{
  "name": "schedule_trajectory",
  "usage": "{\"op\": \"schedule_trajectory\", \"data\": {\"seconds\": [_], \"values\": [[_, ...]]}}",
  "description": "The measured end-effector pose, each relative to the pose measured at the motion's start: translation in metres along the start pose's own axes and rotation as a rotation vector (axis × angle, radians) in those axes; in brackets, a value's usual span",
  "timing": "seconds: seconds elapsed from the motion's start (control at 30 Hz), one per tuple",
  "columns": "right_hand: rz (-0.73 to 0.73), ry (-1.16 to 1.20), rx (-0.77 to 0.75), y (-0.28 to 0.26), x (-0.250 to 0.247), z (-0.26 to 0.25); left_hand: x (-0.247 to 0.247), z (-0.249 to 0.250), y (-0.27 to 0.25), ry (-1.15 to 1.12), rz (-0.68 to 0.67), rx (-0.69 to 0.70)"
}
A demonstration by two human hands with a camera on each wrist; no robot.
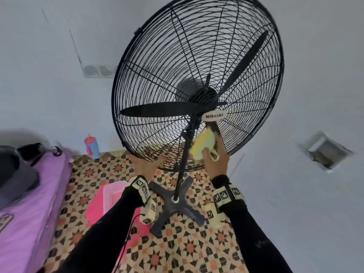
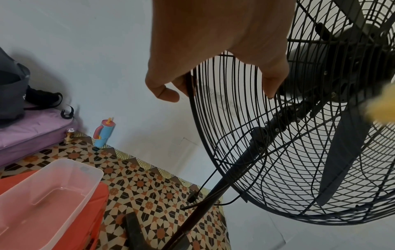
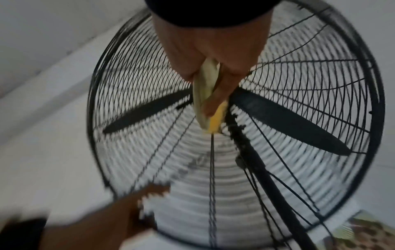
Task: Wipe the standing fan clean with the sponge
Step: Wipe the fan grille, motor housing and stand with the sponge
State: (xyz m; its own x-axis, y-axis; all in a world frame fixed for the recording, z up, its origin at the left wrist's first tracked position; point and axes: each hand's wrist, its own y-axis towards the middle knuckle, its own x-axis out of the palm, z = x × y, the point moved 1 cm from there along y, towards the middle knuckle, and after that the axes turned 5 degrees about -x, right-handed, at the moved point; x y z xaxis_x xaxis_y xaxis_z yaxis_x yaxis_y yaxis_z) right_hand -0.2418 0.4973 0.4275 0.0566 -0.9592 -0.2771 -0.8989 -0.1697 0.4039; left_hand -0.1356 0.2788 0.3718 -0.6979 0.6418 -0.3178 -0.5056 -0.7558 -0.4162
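Observation:
The black standing fan (image 1: 202, 95) faces me with its wire cage tilted back. It stands on a pole (image 1: 182, 168) with a cross base (image 1: 173, 201). My left hand (image 1: 145, 166) holds the cage's lower rim (image 2: 190, 94), thumb outside and fingers lying over the wires. My right hand (image 1: 214, 160) grips the yellow sponge (image 1: 202, 144) and presses it on the front cage just below the white brand badge (image 1: 214, 115). In the right wrist view the sponge (image 3: 215, 118) sticks out from the right hand (image 3: 213, 50) against the wires near the hub. Blades are still.
A clear tub (image 2: 53, 186) of water sits on a pink lid to the left of the base. A purple mattress (image 1: 29, 194) with a dark bag lies further left. A blue and pink cup (image 1: 91, 146) stands by the wall. The wall is close behind the fan.

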Motion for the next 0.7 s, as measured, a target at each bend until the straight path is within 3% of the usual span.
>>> {"op": "schedule_trajectory", "data": {"seconds": [0.07,0.13,0.2,0.3,0.37,0.43,0.5,0.6,0.7], "values": [[0.229,0.118,0.012,0.011,-0.008,-0.007,0.002,-0.001,-0.001,0.015,-0.007,0.004],[0.312,0.181,0.011,0.013,-0.005,-0.011,0.004,-0.002,-0.003,0.014,-0.009,0.027],[0.162,0.154,0.03,-0.001,0.011,-0.008,0.004,-0.003,-0.002,0.016,-0.002,0.046],[-0.099,0.003,-0.109,-0.037,0.021,0.012,0.0,-0.008,-0.002,0.034,0.031,0.095],[-0.067,0.011,-0.076,-0.033,0.011,0.012,-0.004,-0.004,-0.008,0.022,0.026,0.117],[0.067,0.053,-0.031,-0.017,0.002,0.008,-0.005,-0.004,-0.008,-0.025,-0.001,0.149],[0.131,0.062,-0.103,-0.005,0.002,0.003,-0.006,-0.004,-0.007,-0.054,-0.005,0.172],[-0.002,-0.083,-0.267,-0.016,0.02,0.009,-0.01,-0.004,-0.007,-0.037,0.008,0.151],[-0.109,-0.084,-0.221,-0.023,0.017,0.008,-0.015,-0.008,-0.005,-0.015,-0.015,0.144]]}}
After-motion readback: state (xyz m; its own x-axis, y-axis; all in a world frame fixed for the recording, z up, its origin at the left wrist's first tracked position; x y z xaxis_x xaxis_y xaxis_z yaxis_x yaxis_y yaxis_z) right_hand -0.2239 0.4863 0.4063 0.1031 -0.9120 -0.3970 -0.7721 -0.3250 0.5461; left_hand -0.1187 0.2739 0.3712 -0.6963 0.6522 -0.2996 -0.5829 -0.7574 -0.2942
